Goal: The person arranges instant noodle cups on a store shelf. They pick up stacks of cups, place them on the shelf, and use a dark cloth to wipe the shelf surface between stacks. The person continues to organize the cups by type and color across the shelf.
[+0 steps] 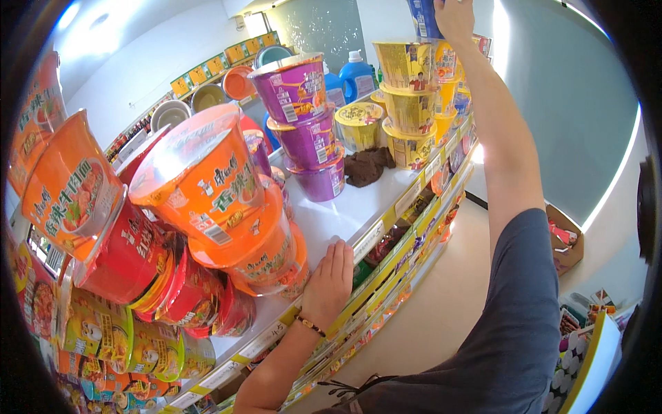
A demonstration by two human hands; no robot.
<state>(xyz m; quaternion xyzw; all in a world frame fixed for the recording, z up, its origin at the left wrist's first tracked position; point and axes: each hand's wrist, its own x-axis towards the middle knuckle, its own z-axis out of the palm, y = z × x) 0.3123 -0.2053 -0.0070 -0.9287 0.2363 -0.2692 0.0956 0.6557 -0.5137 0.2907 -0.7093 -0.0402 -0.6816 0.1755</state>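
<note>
Left hand lies flat and open at the shelf's front edge, bracing beside the orange noodle bowls. Far end, right hand reaches high, fingers closed on a blue cup above the yellow bowl stack. Best set it dead centre, gently; that tower looks tippy.

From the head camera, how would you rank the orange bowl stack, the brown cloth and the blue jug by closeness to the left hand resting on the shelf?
From the left hand:
1. Orange bowl stack, just to its left, almost touching.
2. Brown cloth, further back on the shelf, toward its right edge.
3. Blue jug, at the far back, behind the yellow bowls.
</note>
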